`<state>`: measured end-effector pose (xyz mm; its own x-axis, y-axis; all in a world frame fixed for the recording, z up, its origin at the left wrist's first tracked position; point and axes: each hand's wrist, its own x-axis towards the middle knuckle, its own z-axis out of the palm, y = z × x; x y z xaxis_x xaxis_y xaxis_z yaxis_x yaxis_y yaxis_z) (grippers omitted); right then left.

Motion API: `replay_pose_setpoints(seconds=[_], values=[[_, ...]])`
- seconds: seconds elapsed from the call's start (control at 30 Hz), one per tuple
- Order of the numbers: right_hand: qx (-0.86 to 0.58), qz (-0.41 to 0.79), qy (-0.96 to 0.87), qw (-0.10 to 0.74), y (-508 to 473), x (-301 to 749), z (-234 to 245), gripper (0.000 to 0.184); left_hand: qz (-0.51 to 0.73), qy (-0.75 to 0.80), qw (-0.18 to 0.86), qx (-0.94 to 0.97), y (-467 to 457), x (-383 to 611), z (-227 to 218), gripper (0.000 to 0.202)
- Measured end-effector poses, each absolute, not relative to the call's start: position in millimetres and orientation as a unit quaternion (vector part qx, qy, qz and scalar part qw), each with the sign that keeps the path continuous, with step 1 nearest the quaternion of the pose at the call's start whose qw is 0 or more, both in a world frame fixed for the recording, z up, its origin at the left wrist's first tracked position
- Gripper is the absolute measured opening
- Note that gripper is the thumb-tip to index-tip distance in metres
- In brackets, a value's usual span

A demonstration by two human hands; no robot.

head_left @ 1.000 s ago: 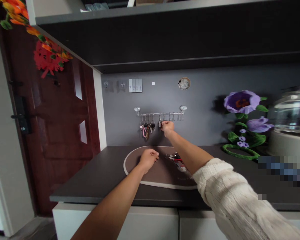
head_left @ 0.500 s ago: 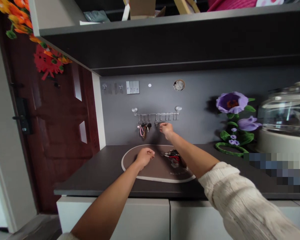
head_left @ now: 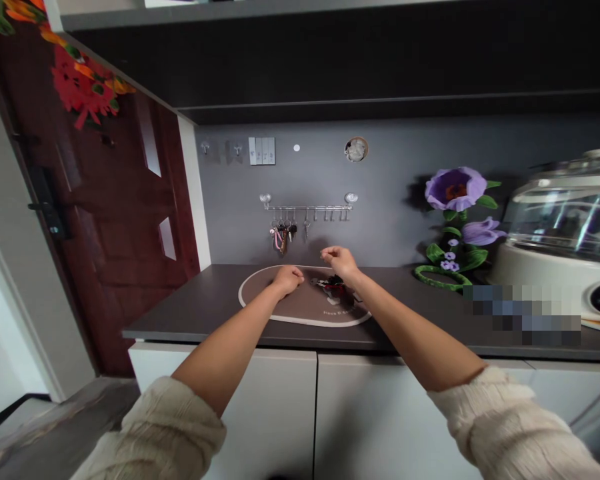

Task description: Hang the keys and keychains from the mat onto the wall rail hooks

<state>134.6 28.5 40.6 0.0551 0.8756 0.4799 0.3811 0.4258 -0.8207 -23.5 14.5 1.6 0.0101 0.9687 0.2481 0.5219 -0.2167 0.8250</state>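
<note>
My left hand (head_left: 287, 279) lies as a closed fist on the oval brown mat (head_left: 300, 311); whether anything is inside it is hidden. My right hand (head_left: 340, 261) hovers just above a small pile of keys (head_left: 333, 285) on the mat, fingers loosely curled and apart, holding nothing. On the grey wall behind is a chrome hook rail (head_left: 326, 208). A bunch of keys (head_left: 280, 235) hangs at its left end, and a single key (head_left: 306, 229) hangs beside the bunch.
The mat sits on a dark countertop (head_left: 190, 313) over white cabinet doors (head_left: 280, 407). A purple flower ornament (head_left: 455, 193) and a glass-lidded appliance (head_left: 560, 227) stand at the right. A dark red door (head_left: 105, 200) is at the left, and a dark shelf hangs overhead.
My right hand has left the hook rail and dropped toward the key pile; a single key now hangs on the rail. The view has pulled back and tilted down.
</note>
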Motion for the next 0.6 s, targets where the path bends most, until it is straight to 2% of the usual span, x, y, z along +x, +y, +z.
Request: replay_pose_setpoints(seconds=[0.23, 0.6], values=[[-0.53, 0.123, -0.665, 0.511, 18, 148, 19, 0.016, 0.373, 0.533, 0.126, 0.749, 25, -4, -1, 0.011], [-0.552, 0.054, -0.702, 0.447, 20, 145, 16, 0.017, 0.307, 0.539, 0.031, 0.784, 23, 2, -2, 0.013]])
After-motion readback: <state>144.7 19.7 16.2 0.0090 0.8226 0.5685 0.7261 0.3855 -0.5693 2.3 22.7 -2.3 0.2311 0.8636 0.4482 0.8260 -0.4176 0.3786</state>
